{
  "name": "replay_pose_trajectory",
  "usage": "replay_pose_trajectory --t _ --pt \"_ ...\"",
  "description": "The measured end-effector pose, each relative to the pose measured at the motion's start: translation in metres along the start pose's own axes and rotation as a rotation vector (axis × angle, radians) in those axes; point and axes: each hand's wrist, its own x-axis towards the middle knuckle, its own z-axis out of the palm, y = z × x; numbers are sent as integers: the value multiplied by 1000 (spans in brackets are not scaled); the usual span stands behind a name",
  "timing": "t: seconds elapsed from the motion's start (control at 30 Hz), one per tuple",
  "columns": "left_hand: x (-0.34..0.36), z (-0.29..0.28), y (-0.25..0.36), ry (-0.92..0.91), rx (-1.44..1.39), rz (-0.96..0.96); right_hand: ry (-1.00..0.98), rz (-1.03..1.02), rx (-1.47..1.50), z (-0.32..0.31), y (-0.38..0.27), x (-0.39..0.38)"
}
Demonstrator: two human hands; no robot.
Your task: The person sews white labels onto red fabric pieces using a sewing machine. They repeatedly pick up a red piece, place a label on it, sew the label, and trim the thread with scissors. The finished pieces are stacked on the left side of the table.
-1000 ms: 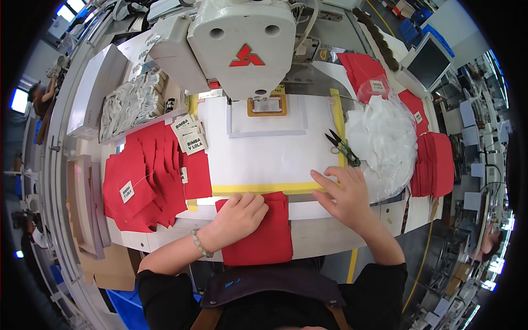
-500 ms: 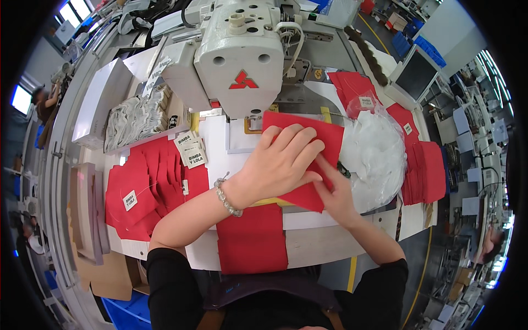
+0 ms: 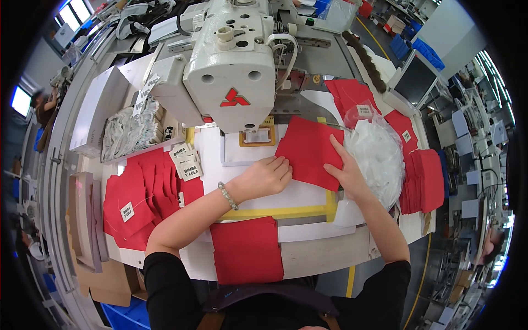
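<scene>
A red fabric piece (image 3: 308,151) lies a little turned on the white work plate, just right of the sewing machine's clamp frame (image 3: 257,137). My left hand (image 3: 263,179), with a beaded bracelet at the wrist, is closed at the piece's lower left edge and pinches it. My right hand (image 3: 347,171) has thumb and index finger spread, resting on the right side of the same piece. Another red fabric piece (image 3: 246,250) hangs at the table's front edge, below my hands.
The white sewing machine head (image 3: 231,77) stands over the middle. To the left are red pieces with labels (image 3: 137,192), loose labels (image 3: 188,166) and a box of white labels (image 3: 132,129). A clear bag of white material (image 3: 377,159) and a red stack (image 3: 423,179) sit right.
The red piece has been turned and laid flatter on the plate. My left hand has come off its top to its left edge, and my right hand now shows on its right side.
</scene>
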Motion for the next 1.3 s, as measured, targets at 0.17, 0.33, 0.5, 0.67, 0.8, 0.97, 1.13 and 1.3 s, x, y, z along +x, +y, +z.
replay_pose_trajectory --t 0.17,0.33,0.5,0.67,0.8,0.97,1.13,1.3 --pt "-6 -7 -9 -9 98 -9 -52 -70 -166 1 2 22" --pt "-23 -14 -16 -78 205 -78 -41 -153 -109 23 -3 47" --pt "-51 -24 -24 -146 263 -175 -196 -140 25 43 -18 49" --pt "-66 -22 -33 -150 299 -259 -307 -355 -472 46 -13 57" --pt "-70 -26 -34 -109 197 -435 -293 -525 -630 52 0 63" --pt "-75 -45 -30 -93 3 -614 -272 -603 -760 55 4 61" --pt "-83 -50 -27 -96 -83 -662 -243 -636 -816 57 2 59" --pt "-87 -50 -26 -79 -84 -666 -231 -642 -846 58 1 58"
